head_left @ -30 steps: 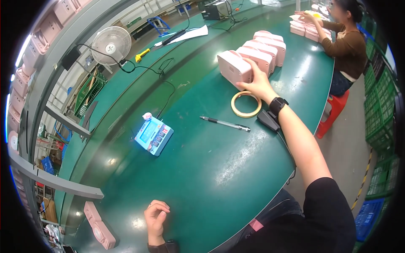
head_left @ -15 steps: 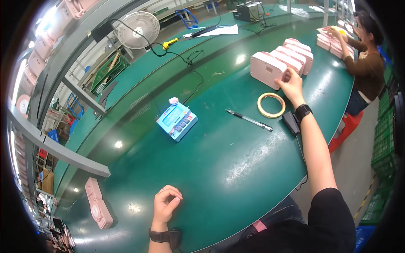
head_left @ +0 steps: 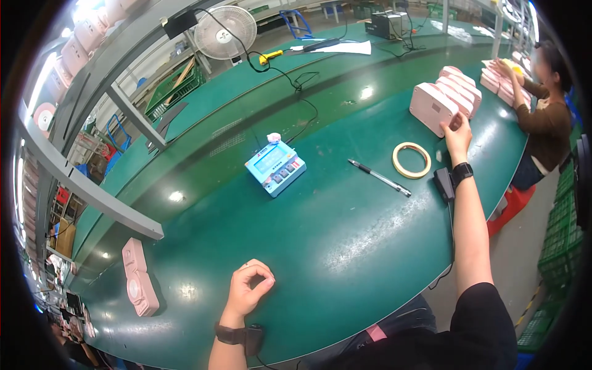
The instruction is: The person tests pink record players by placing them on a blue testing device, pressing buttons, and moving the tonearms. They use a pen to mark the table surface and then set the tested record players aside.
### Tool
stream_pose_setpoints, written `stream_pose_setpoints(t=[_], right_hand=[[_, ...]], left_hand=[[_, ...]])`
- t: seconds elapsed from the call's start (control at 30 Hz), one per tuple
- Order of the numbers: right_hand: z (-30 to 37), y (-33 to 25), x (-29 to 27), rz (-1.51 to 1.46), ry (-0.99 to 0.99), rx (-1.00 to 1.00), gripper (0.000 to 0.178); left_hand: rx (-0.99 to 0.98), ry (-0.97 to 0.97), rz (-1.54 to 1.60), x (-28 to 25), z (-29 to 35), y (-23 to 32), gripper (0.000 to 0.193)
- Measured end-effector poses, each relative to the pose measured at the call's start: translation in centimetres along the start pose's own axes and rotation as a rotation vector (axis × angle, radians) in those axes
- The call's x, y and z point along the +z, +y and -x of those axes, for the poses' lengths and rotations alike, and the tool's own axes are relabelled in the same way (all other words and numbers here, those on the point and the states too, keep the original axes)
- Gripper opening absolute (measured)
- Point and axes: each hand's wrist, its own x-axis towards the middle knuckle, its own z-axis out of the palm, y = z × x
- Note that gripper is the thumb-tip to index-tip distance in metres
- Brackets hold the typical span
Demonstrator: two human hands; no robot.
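Note:
A pale pink rectangular case (head_left: 430,111) stands on edge at the near end of a row of several similar pink cases (head_left: 470,88). My right hand (head_left: 458,140) pinches its lower right corner between thumb and fingers. Low over the green table my left hand (head_left: 248,288) is curled, thumb and fingertips brought together, with nothing visible in them. To its left lies another pink device (head_left: 139,277), long and hinged-looking, with a round disc on its lower half.
A roll of tape (head_left: 395,161) and a pen (head_left: 378,178) lie near my right forearm. A blue tester box (head_left: 275,168) with a screen sits mid-table. A grey metal frame (head_left: 92,197) rises at left. At far right a co-worker (head_left: 549,117) handles pink parts.
My right hand has moved the front pink case rightward, closer against the row. My left hand keeps its curl. The whole view has shifted somewhat.

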Motion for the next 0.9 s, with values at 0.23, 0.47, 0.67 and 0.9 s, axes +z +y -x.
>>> stream_pose_setpoints(t=[0.23, 0.47, 0.67, 0.9], right_hand=[[2.7, -9.7, -1.1, -0.067, 0.053, -0.635, 0.039], [9.2, -15.4, -1.6, 0.241, -1.265, -0.618, 0.022], [9.4, -14.4, -0.3, 0.106, -1.237, -0.613, 0.015], [9.9, -13.9, -0.4, 0.041, -1.270, -0.601, 0.022]], left_hand=[[-0.015, 0.007, -0.051, 0.2, -0.2, -0.4, 0.012], [-0.015, 0.008, -0.047, 0.4, -0.1, 0.1, 0.016], [-0.021, 0.002, -0.067, 0.1, -0.3, 0.1, 0.013], [-0.034, 0.009, -0.081, 0.3, -0.3, 0.2, 0.013]])
